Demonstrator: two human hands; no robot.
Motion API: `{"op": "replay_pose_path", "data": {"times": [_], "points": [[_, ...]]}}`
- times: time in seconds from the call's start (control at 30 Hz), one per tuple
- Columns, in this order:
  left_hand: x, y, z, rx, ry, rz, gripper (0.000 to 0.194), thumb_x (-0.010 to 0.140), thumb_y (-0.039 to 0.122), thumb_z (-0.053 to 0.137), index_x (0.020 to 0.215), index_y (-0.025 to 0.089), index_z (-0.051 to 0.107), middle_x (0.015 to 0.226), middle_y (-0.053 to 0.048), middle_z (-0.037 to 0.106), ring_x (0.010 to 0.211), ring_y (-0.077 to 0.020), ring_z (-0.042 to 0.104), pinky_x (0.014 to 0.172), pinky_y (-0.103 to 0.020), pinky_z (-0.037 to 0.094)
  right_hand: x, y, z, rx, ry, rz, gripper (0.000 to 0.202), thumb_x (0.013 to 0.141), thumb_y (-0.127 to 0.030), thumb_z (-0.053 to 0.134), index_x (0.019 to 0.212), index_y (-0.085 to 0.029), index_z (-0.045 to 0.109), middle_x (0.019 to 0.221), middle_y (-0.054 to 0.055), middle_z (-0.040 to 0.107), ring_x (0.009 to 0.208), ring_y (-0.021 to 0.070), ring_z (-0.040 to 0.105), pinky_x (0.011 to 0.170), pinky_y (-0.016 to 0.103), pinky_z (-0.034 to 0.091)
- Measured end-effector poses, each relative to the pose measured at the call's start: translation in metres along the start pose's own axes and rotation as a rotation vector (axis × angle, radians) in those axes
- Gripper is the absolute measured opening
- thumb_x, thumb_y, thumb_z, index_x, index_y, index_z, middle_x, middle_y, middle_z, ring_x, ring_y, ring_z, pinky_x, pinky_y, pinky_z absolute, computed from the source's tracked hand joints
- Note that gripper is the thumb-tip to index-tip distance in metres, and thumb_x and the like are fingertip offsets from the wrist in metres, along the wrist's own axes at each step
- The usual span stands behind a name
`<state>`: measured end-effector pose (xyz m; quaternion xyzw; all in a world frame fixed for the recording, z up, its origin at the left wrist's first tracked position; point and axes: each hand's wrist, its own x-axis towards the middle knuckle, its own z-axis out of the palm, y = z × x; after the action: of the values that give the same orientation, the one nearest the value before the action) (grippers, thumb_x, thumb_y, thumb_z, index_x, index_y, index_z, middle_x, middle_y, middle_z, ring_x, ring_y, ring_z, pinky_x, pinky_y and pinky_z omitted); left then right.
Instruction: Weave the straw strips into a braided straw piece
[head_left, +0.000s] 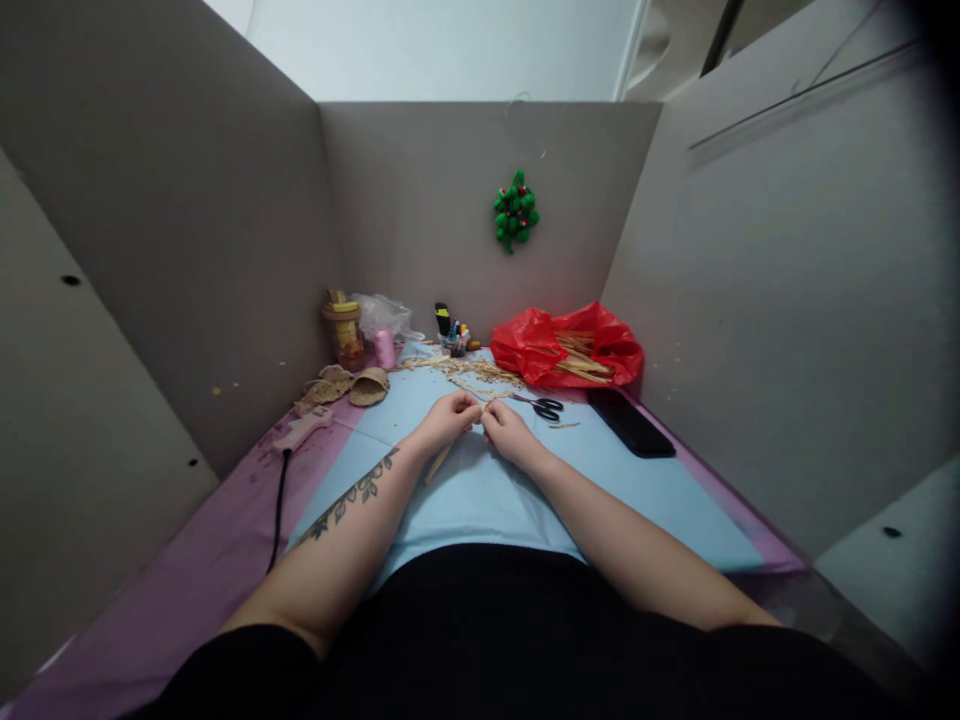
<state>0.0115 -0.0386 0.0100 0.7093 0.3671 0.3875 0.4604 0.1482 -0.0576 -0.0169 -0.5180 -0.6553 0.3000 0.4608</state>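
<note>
1. Two fingertip grips: left hand [452, 416] and right hand [509, 432] pinch straw [486, 404] between them, above blue sheet [487, 495].
2. Scissors [549, 408] lie just beyond right hand.
3. Scraps [476, 371] lie farther back.

The dry straw strip [438, 465] looks matt and fibrous, like the rough straw scraps [480, 371]. The red bag [523, 345] is crinkled, glossy plastic; the clear bag [386, 313] is thin, shiny film. The blue sheet [480, 505] looks smooth, faintly sheened. The scissors [539, 403] combine metal blades with black plastic-looking handles. The grey partition [420, 200] appears smooth and matt.
</note>
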Motion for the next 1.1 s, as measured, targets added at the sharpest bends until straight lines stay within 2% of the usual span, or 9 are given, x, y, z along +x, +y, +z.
{"op": "replay_pose_path", "data": {"times": [0.13, 0.33, 0.57, 0.77, 0.93, 1.1], "points": [[0.001, 0.000, -0.002, 0.030, 0.002, 0.009, 0.017, 0.073, 0.029, 0.052, 0.069, 0.013, 0.053, 0.061, 0.001, 0.055, 0.056, -0.0081, 0.049, 0.052, -0.019, 0.037, -0.001, -0.004, 0.001, 0.010, 0.015, 0.033, 0.016, 0.081, -0.029, 0.040, 0.067, -0.022, 0.041, 0.047, -0.006, 0.045, 0.045, 0.0120, 0.042, 0.047, 0.024, 0.031], [0.008, -0.010, -0.006, 0.012, -0.007, 0.018, 0.013, 0.071, 0.023, 0.055, 0.074, 0.011, 0.057, 0.065, -0.001, 0.059, 0.060, -0.0089, 0.052, 0.060, -0.021, 0.041, -0.001, -0.004, 0.000, 0.002, 0.028, 0.070, 0.015, 0.081, -0.028, 0.039, 0.067, -0.022, 0.040, 0.047, -0.006, 0.045, 0.044, 0.0121, 0.042, 0.046, 0.024, 0.031], [0.007, -0.010, -0.009, 0.028, 0.072, 0.008, 0.018, 0.065, 0.021, 0.061, 0.080, 0.011, 0.057, 0.060, 0.002, 0.056, 0.055, -0.0080, 0.049, 0.053, -0.019, 0.037, 0.001, 0.000, 0.000, -0.012, 0.026, 0.029, 0.016, 0.080, -0.030, 0.039, 0.067, -0.022, 0.039, 0.049, -0.005, 0.047, 0.049, 0.0131, 0.044, 0.050, 0.024, 0.032], [0.006, -0.003, -0.009, 0.061, 0.095, 0.034, 0.013, 0.064, 0.020, 0.060, 0.073, 0.011, 0.059, 0.063, 0.000, 0.058, 0.056, -0.0083, 0.050, 0.056, -0.021, 0.038, 0.004, 0.005, 0.002, -0.189, 0.125, -0.132, 0.009, 0.076, -0.026, 0.041, 0.068, -0.022, 0.038, 0.065, -0.001, 0.049, 0.063, 0.0156, 0.045, 0.059, 0.027, 0.031], [0.006, -0.006, -0.007, 0.125, 0.087, 0.040, 0.016, 0.065, 0.021, 0.059, 0.073, 0.009, 0.065, 0.064, -0.002, 0.062, 0.058, -0.0098, 0.051, 0.057, -0.021, 0.039, 0.005, 0.008, 0.004, -0.212, 0.174, -0.108, 0.009, 0.076, -0.026, 0.039, 0.069, -0.022, 0.037, 0.062, -0.001, 0.046, 0.060, 0.0156, 0.042, 0.056, 0.027, 0.027], [0.005, -0.010, 0.000, 0.094, 0.065, 0.011, 0.024, 0.066, 0.025, 0.061, 0.081, 0.008, 0.070, 0.070, -0.005, 0.067, 0.061, -0.0123, 0.055, 0.059, -0.023, 0.042, 0.007, 0.011, 0.002, -0.180, 0.229, -0.067, 0.010, 0.075, -0.026, 0.040, 0.066, -0.022, 0.039, 0.062, -0.001, 0.047, 0.061, 0.0156, 0.044, 0.058, 0.027, 0.031]]}}
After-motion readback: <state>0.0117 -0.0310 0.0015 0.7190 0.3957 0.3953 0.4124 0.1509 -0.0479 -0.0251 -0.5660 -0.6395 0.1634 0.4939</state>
